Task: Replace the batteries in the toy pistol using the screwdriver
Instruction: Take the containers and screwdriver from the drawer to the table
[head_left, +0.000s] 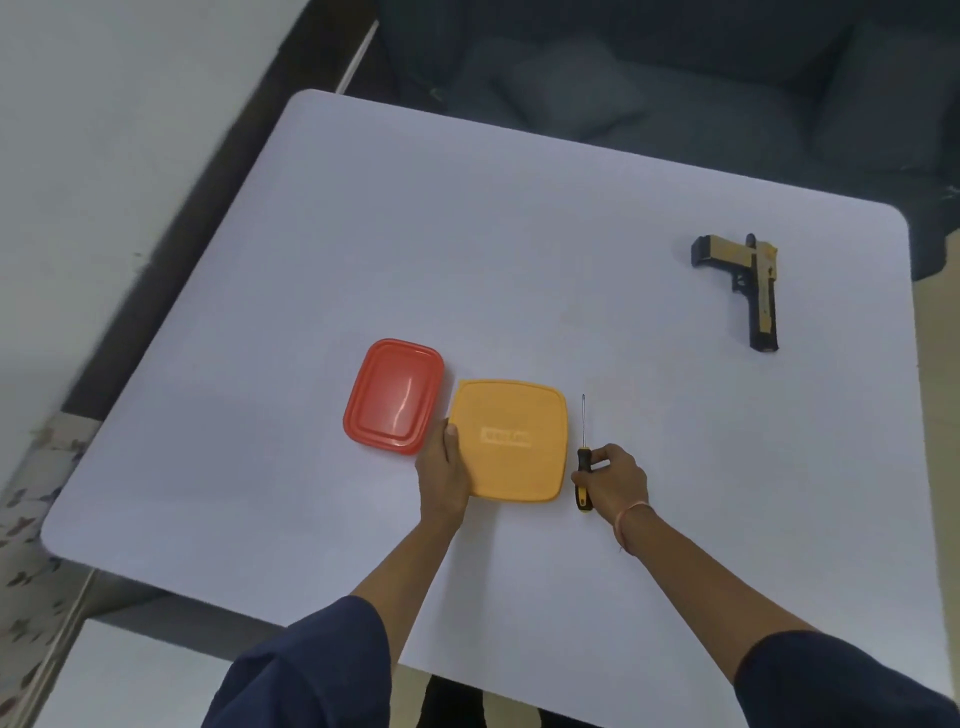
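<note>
The toy pistol (748, 283), black and tan, lies flat at the far right of the white table (467, 249), well away from both hands. A screwdriver (584, 457) with a black and yellow handle lies near the middle, its thin shaft pointing away from me. My right hand (615, 480) curls its fingers round the handle. My left hand (444, 470) holds the left edge of a yellow square container (511, 441), thumb on top of its lid. No batteries are visible.
A red rounded container (395, 397) sits just left of the yellow one, almost touching it. A dark sofa (675, 93) stands beyond the table's far edge. The table's left edge borders a dark strip of floor.
</note>
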